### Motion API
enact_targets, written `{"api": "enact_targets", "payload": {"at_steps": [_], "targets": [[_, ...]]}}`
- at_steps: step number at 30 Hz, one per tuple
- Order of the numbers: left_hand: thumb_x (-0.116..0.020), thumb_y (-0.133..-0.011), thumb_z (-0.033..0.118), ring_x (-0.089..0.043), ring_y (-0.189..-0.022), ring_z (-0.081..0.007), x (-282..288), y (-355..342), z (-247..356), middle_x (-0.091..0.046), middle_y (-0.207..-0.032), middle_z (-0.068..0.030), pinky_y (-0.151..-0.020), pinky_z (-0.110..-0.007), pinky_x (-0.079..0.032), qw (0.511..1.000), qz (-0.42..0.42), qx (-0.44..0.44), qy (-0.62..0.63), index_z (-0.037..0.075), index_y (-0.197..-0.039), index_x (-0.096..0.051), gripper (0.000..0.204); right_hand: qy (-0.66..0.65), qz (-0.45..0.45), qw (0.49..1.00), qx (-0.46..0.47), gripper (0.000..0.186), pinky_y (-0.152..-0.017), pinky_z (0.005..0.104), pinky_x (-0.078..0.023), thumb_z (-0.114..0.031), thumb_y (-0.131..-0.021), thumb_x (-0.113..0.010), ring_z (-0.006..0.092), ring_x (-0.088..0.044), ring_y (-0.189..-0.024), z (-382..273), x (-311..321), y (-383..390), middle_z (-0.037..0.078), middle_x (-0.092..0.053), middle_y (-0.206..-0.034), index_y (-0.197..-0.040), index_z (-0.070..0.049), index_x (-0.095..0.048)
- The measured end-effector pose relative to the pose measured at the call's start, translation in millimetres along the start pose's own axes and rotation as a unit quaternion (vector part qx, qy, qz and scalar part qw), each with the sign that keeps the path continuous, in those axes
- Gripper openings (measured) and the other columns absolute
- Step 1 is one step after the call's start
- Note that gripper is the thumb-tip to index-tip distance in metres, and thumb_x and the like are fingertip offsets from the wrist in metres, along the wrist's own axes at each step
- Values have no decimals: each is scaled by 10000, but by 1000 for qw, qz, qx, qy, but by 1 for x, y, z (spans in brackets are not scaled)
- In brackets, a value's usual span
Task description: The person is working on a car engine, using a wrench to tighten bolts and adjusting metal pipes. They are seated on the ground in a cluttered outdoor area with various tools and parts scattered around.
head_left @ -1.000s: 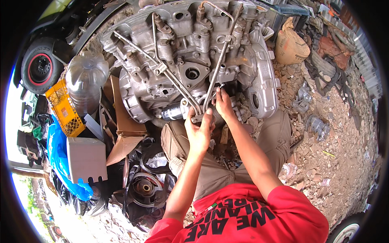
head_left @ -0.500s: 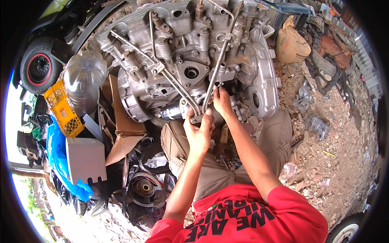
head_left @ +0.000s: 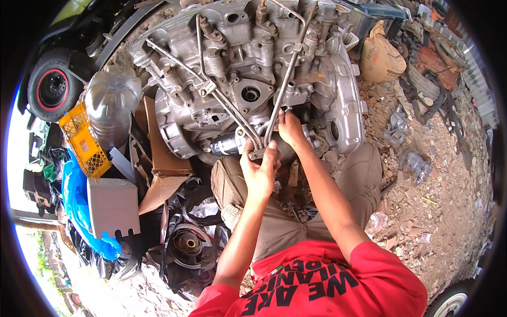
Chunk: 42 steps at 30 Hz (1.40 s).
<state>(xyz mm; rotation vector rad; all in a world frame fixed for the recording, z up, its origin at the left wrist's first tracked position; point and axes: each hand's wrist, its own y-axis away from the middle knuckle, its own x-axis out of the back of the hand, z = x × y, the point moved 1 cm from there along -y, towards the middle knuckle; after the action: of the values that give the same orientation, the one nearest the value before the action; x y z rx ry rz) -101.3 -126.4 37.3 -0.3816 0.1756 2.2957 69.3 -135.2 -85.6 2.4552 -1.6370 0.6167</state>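
Observation:
A large grey metal engine (head_left: 245, 71) lies in front of me, between and beyond my knees. Thin metal fuel lines (head_left: 231, 108) run across it and converge at a small metal block (head_left: 257, 155). My left hand (head_left: 260, 165) is closed around that lower end, thumb on top. Just right of the lines, my right hand (head_left: 290, 129) has its fingertips pinched together low on the engine, below a short pipe stub (head_left: 290, 87). Whatever sits between those fingertips is too small and covered to name. A silver cylindrical part (head_left: 226, 146) shows left of my left hand.
On the left are a clear plastic bottle (head_left: 112, 100), a yellow crate (head_left: 84, 141), an open cardboard box (head_left: 168, 168) and a grey box (head_left: 113, 207). A brown sack (head_left: 381, 58) stands at the right. Rubble and crumpled plastic (head_left: 415, 165) cover the ground there.
Both hands stay nearly in place. The fingers of my right hand have shifted slightly against the engine; the view has moved a little.

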Motion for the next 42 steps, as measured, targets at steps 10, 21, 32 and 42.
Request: {"api": "enact_targets", "payload": {"at_steps": [10,21,32,42], "targets": [[-656,-914,139,-448,-530,-81,-1,0,2,-498,-679,-7,-449,-226,-334,1000,-10,2,-1,57,-1001,-508,190,12,19,1000,5,386,-640,478,-528,-296,-982,-530,408,-667,-672,8,-3,-8,243,-647,-678,-889,77,-561],[-705,-900,203,-508,-551,-61,4,2,2,-575,-721,6,-479,-202,-397,999,11,31,9,26,-1086,-512,321,248,188,945,-98,1056,-966,550,-390,-699,-666,-735,417,-491,-1145,11,7,23,275,-474,-1228,-1267,104,-405],[-642,-929,131,-471,-574,-90,4,3,5,-519,-755,-10,-453,-232,-340,1000,3,24,-7,48,-1015,-512,177,204,117,956,-174,1187,-1007,512,-406,-657,-635,-783,422,-491,-1206,16,8,9,295,-457,-1297,-1361,132,-274],[-671,-919,162,-478,-523,-61,4,-1,1,-535,-680,11,-450,-198,-364,999,-25,0,23,46,-1048,-482,256,190,210,959,-21,751,-845,475,-502,-385,-731,-825,426,-582,-1025,39,22,15,265,-548,-1133,-1199,59,-439]]}}
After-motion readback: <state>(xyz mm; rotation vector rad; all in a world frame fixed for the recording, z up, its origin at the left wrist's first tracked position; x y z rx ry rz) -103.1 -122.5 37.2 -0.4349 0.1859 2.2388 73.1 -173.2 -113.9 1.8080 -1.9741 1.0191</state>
